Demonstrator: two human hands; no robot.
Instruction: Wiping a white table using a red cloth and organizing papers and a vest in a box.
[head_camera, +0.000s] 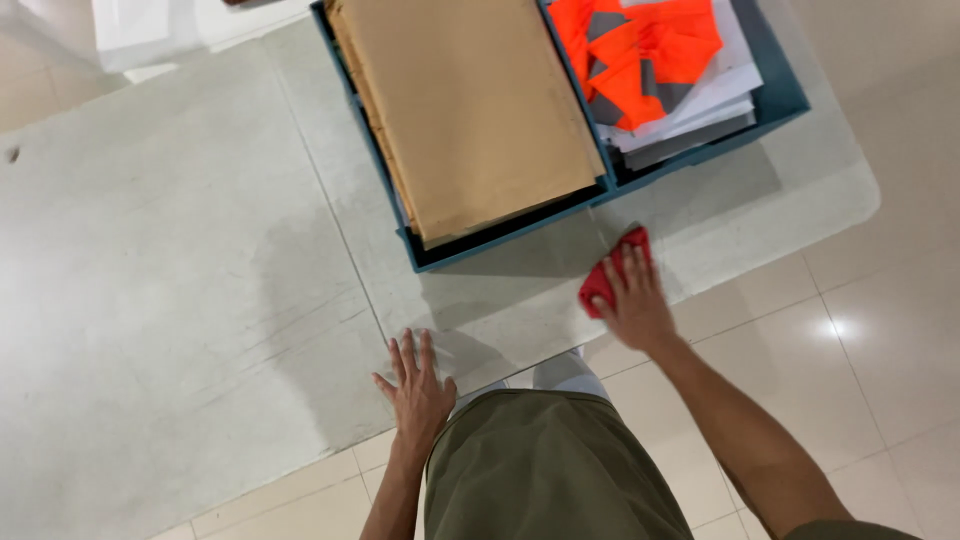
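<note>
a red cloth is pressed flat against a pale grey table under the right hand, at roughly five o'clock from the centre of the view and close to the table's near edge. the fingers are spread over the cloth rather than curled round it, so it is pinned by the palm and not pinched, a hold that suits pushing soft fabric across a hard surface. the left hand is laid open and empty on the tabletop at about six o'clock, fingers extended toward twelve, apparently as a brace while the body is leaned forward. the tabletop is seen to be matt, faintly scuffed and streaked, with a rounded corner at three o'clock. at twelve o'clock a teal tray with a centre divider is set on the table: its left compartment is filled by a squared stack of brown kraft sheets, smooth and stiff-looking, while its right compartment holds white papers topped by folded orange fabric with grey strips. the tray's low walls keep each pile apart and aligned. glossy cream floor tiles are visible beyond the table, and olive shorts are seen at six o'clock.
</note>
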